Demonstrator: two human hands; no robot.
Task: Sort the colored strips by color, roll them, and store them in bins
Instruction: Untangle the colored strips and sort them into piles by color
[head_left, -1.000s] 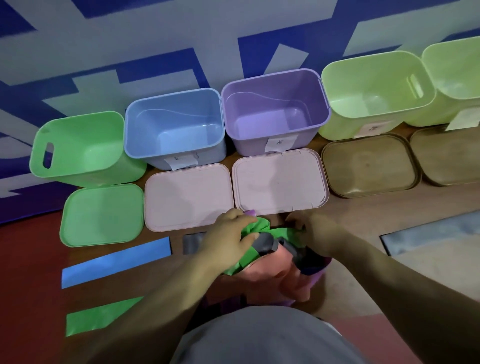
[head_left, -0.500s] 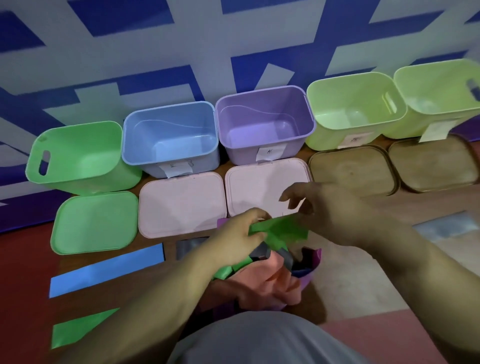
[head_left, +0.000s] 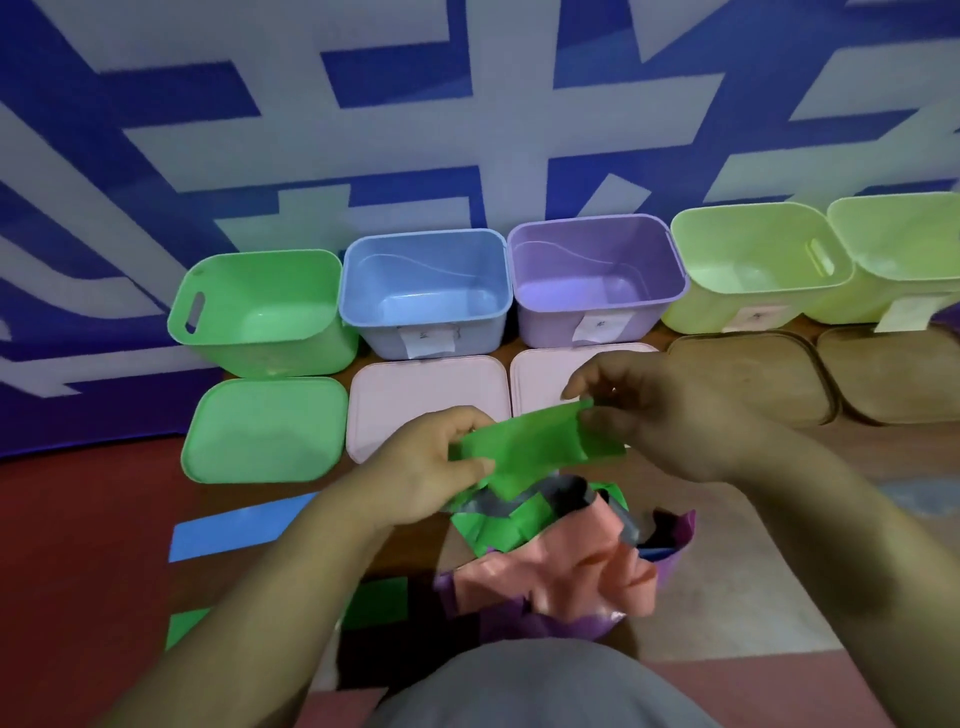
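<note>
The left hand (head_left: 426, 462) and right hand (head_left: 670, 415) hold a green strip (head_left: 524, 441) stretched between them, fingers (head_left: 597, 418) pinching each end, just above the pile (head_left: 566, 556) of mixed strips. Behind stand the green bin (head_left: 260, 312), blue bin (head_left: 426, 291), purple bin (head_left: 597, 275) and lime bins (head_left: 758, 260), with lids (head_left: 265, 431) in front. A blue strip (head_left: 234, 530) lies flat at the left.

Floor (head_left: 727, 613), row of open bins (head_left: 597, 270), lids (head_left: 415, 395), blue strip (head_left: 234, 530)

A green strip (head_left: 524, 441) at centre. Mid-frame row: green bin (head_left: 291, 345), blue bin (head_left: 431, 332), purple bin (head_left: 550, 325), two lime bins (head_left: 696, 312). Upper wall (head_left: 467, 135): blue-and-grey geometric pattern.
</note>
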